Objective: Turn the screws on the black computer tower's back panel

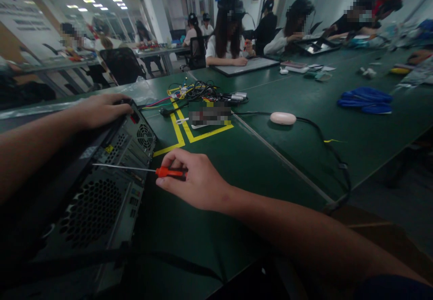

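A dark computer case lies at the left, its metal back panel with a honeycomb vent and a small round fan grille facing right. Over the case's far top corner is my left hand, its fingers and thumb closed on the edge. My right hand grips the orange handle of a screwdriver, thumb and fingers around it. The long thin shaft points left, and its tip meets the case near the edge of the back panel. Whether a screw sits under the tip is too small to tell.
Yellow tape marks the green table beyond the case. A heap of cables lies there beside a blurred-out object. Farther right are a pale oval case, a black cable and a blue cloth bundle. Several people sit across the table.
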Action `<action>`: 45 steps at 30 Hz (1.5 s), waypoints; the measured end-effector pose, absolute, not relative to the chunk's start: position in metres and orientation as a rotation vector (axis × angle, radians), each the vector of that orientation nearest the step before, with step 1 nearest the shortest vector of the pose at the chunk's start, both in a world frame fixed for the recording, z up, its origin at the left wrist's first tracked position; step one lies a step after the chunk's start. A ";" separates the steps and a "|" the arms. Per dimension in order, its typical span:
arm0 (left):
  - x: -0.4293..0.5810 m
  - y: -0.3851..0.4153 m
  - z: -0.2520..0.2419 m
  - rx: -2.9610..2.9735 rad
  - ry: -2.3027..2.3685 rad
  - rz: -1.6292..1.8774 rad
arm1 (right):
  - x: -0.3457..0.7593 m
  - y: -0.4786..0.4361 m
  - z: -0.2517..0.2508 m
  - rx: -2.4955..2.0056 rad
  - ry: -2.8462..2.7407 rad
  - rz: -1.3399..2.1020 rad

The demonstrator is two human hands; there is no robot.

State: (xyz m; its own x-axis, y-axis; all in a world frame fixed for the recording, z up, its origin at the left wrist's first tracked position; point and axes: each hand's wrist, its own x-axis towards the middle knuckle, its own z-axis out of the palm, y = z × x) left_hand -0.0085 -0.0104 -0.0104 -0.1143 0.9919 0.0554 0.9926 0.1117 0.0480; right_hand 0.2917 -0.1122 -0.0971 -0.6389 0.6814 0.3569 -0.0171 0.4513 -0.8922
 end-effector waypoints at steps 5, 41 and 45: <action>-0.010 -0.010 -0.011 -2.082 -2.331 -0.103 | 0.292 -0.112 -0.097 -0.583 -1.983 1.218; -0.011 -0.009 -0.012 -2.076 -2.326 -0.101 | 0.291 -0.113 -0.099 -0.516 -1.944 1.261; -0.017 -0.006 -0.015 -2.109 -2.293 -0.118 | 0.290 -0.113 -0.099 -0.512 -1.939 1.252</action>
